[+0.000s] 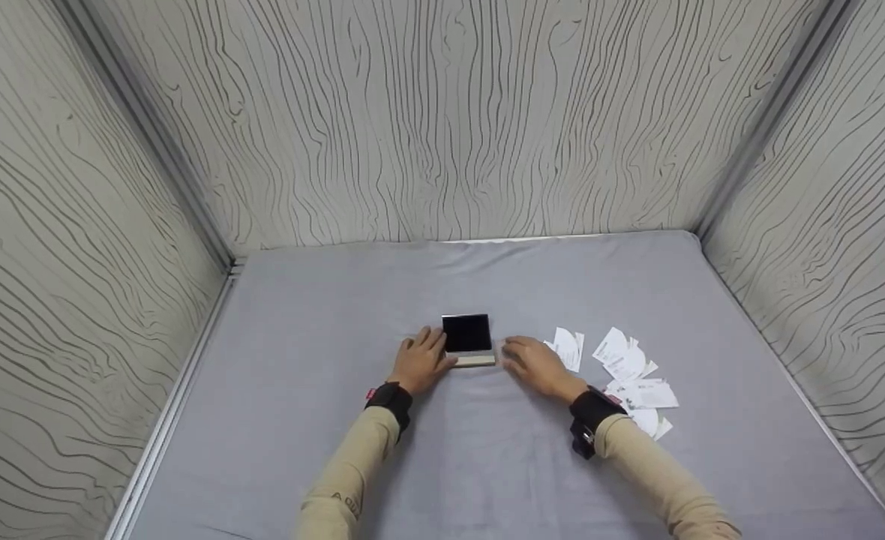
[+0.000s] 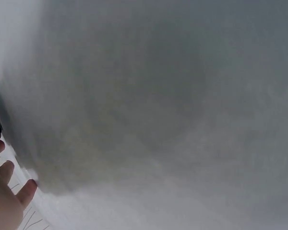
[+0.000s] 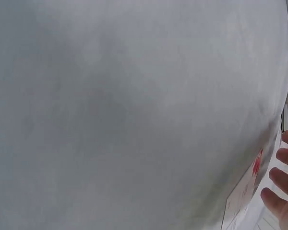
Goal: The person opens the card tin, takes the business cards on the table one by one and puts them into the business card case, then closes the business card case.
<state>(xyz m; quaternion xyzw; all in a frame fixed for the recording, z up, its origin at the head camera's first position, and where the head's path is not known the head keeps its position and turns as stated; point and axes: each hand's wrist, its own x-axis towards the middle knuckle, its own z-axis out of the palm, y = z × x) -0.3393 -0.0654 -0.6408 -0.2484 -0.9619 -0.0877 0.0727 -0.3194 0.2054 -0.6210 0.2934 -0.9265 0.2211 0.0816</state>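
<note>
A small flat case (image 1: 466,333) with a glossy black panel and a pale beige strip along its near edge lies mid-table in the head view. My left hand (image 1: 418,361) rests at its left side, fingers at the edge and thumb by the beige strip. Just off the right side is my right hand (image 1: 538,361), its fingers loosely bent with nothing visible in them. Only fingers of the left hand (image 2: 7,201) show in the left wrist view. Spread fingers of the right hand (image 3: 285,172) appear at the right wrist view's edge.
White printed paper pieces (image 1: 566,349) lie right of my right hand. More papers (image 1: 626,360) overlap further right, and others (image 1: 645,394) lie partly behind my right wrist. Grey cloth (image 1: 322,315) covers the table. Wood-patterned panels (image 1: 442,135) enclose its back and sides.
</note>
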